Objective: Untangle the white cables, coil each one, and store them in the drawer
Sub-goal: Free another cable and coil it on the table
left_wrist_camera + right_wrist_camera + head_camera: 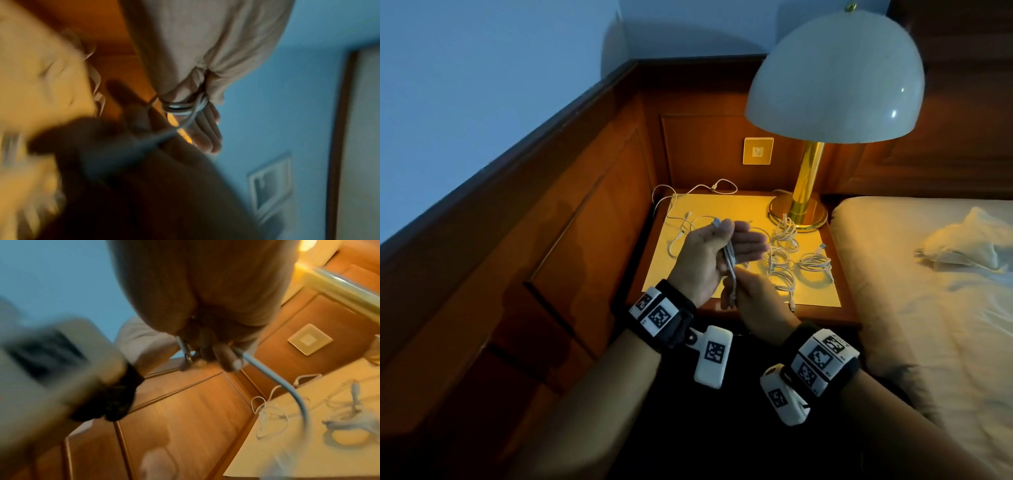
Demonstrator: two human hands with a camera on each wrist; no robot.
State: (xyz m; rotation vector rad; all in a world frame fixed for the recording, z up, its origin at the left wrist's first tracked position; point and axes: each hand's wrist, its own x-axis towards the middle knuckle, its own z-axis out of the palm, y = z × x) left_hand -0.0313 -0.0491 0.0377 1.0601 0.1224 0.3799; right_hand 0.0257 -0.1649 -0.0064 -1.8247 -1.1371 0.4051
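Right hand [751, 298] pinches the running end of a white cable [730, 263] and winds it round the left hand [709, 260], whose fingers [207, 129] lie straight and pressed together. This coil is partly formed. On the worktop [822, 298] beyond, four finished coils [786, 257] lie near the lamp [835, 78] – about two loose cables [688, 219] remain at far left. No drawer is visible; nothing stored yet.
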